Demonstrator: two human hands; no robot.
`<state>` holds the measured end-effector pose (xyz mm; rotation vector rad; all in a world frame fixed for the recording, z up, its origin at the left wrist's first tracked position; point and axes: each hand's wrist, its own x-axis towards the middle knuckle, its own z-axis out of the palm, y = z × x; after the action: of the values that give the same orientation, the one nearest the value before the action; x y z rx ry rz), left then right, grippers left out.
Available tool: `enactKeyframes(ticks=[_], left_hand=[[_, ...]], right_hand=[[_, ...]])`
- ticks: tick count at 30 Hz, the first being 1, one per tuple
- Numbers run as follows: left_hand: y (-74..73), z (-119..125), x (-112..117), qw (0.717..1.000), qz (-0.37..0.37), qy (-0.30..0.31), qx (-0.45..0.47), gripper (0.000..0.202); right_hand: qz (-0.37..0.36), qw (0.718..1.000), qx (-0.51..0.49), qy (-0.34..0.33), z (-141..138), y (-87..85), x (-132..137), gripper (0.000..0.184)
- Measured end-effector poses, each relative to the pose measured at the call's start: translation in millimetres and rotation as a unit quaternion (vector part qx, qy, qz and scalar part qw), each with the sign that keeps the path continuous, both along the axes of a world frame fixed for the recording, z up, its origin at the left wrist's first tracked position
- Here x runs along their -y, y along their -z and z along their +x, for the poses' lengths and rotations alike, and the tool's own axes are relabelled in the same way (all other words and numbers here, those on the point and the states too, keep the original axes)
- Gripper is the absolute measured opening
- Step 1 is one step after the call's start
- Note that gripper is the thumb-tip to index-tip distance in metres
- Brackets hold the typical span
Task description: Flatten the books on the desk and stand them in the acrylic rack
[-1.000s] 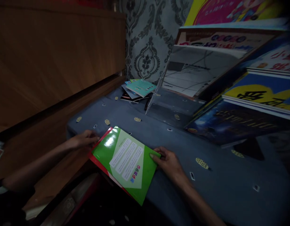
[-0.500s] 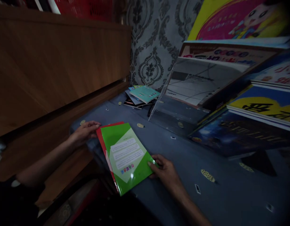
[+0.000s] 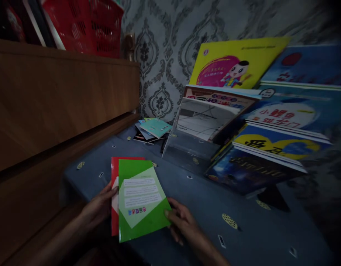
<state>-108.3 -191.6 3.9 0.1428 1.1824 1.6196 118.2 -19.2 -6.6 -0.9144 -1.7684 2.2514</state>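
Note:
I hold a green booklet with a pale panel of text, lying on top of a red booklet whose left edge sticks out. My left hand grips the left side of the pair, fingers curled on the red one. Gripping the green booklet's lower right corner is my right hand, thumb on its cover. The pair is held just above the near left part of the blue patterned tablecloth.
A small pile of booklets lies at the back by the patterned wall. A clear tiered stand holds several children's books on the right. A wooden cabinet lines the left, with a red basket on top.
Both hands turned the booklets clockwise, from slanted to nearly upright, and drew them nearer. My left hand slid down from the top corner to the left edge. The camera tilted up.

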Motion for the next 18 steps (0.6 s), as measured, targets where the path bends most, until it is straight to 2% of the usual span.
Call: enactKeyframes(ticks=[2,4,7,10,12,14,16,18], left_hand=[[-2.6,-14.7,-4.0,0.999,0.002,-0.012,-0.030,0.056],[-12.2,-32.6,-8.8,0.997,-0.002,-0.023,-0.078,0.057],[-40.0,-61.9,-21.6,0.980,-0.001,-0.055,-0.193,0.062],[-74.2,-92.1,-49.9,0.943,0.071,-0.089,-0.314,0.062],[-94.8,-112.5,-81.1,0.921,0.129,-0.095,-0.356,0.056],[-111.1,-131.8,-122.2,0.899,0.175,-0.094,-0.391,0.049],[-121.5,-147.5,-169.7,0.883,0.205,-0.086,-0.414,0.043],[-124.4,-157.5,-216.5,0.869,0.183,-0.092,-0.451,0.037]], right_hand=[[-0.015,1.000,-0.005,0.014,5.0,2.0,-1.1,0.080],[-0.024,0.999,-0.006,0.041,11.6,6.1,-3.0,0.079],[-0.018,0.997,-0.010,0.076,22.1,13.8,-4.9,0.073],[-0.006,0.996,-0.013,0.088,30.0,21.8,-3.9,0.073],[-0.002,0.995,-0.010,0.102,32.6,27.2,-2.2,0.076],[0.004,0.993,-0.013,0.114,33.2,31.9,-1.1,0.081],[0.007,0.994,-0.020,0.103,32.4,34.8,-1.4,0.086],[0.007,0.997,-0.023,0.075,30.9,35.0,-2.6,0.091]])
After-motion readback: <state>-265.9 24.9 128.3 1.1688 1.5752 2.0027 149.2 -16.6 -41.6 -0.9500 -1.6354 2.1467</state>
